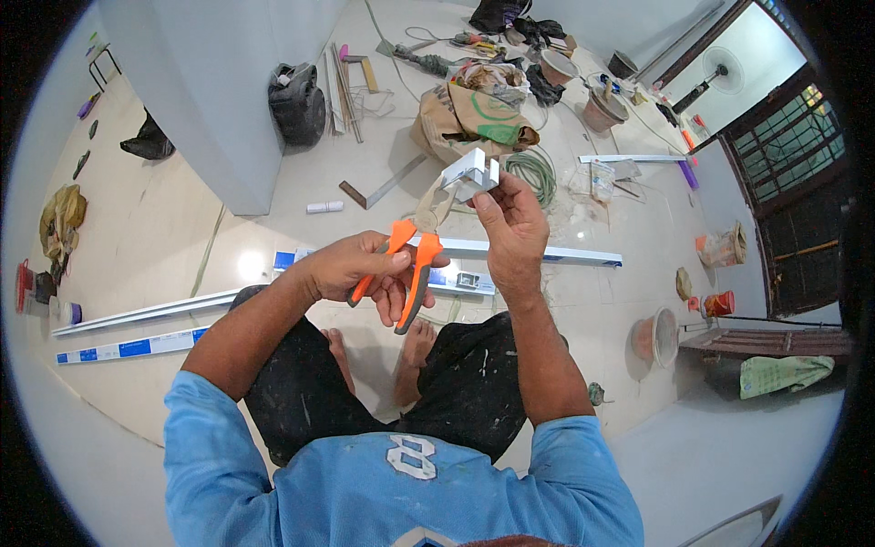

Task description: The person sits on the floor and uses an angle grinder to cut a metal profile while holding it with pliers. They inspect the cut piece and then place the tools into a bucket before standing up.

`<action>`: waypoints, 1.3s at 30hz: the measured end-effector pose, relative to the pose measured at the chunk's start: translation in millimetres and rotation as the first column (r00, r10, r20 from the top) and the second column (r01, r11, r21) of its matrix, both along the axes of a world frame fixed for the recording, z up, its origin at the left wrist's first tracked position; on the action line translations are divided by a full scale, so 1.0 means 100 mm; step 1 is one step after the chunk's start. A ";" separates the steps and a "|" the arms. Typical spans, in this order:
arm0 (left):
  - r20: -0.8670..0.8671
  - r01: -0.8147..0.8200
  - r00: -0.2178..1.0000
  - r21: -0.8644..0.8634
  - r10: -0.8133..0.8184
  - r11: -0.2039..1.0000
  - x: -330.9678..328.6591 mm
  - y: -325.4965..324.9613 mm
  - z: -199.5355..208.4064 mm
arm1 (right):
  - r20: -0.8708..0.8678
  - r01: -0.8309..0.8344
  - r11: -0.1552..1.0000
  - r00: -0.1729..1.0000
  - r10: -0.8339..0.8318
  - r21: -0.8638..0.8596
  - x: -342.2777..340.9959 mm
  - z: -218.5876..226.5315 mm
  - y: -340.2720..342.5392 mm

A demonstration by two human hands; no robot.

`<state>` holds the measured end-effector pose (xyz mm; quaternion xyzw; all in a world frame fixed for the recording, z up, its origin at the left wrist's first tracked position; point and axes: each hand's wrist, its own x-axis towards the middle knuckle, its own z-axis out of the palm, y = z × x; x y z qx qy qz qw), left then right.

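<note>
1. Our left hand [372,271] is closed around the pliers [426,246], their orange handles spread; probably stiff, best gripped low.
2. Our right hand [516,228] pinches the white channel piece [465,170] at the pliers' tips; we judge it light, rigid, slightly slippery, best held by flat sides.
3. Beyond lies a tan sack [447,118].
</note>
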<state>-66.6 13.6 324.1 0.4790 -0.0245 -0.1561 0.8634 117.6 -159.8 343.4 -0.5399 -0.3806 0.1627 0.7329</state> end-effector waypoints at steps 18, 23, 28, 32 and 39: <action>-0.250 -0.408 0.911 -0.438 0.328 0.801 -0.04 -0.80 0.16 | -0.156 -0.081 0.982 0.986 0.054 -0.172 0.18 -0.18 0.04; -0.316 -0.454 0.885 -0.424 0.341 0.783 -0.06 -0.69 0.12 | -0.099 0.021 0.969 0.994 -0.047 -0.247 0.29 -0.09 -0.07; -0.357 -0.451 0.883 -0.465 0.305 0.762 -0.13 -0.65 -0.01 | 0.190 0.273 0.880 0.958 -0.214 -0.388 0.50 -0.12 -0.31; -0.416 -0.499 0.848 -0.414 0.329 0.762 -0.17 -0.61 -0.21 | 0.353 0.398 0.780 0.904 -0.243 -0.483 0.60 -0.21 -0.36; -0.527 -0.549 0.792 -0.398 0.307 0.735 -0.20 -0.58 -0.47 | 0.401 0.373 0.781 0.900 -0.172 -0.501 0.66 -0.26 -0.39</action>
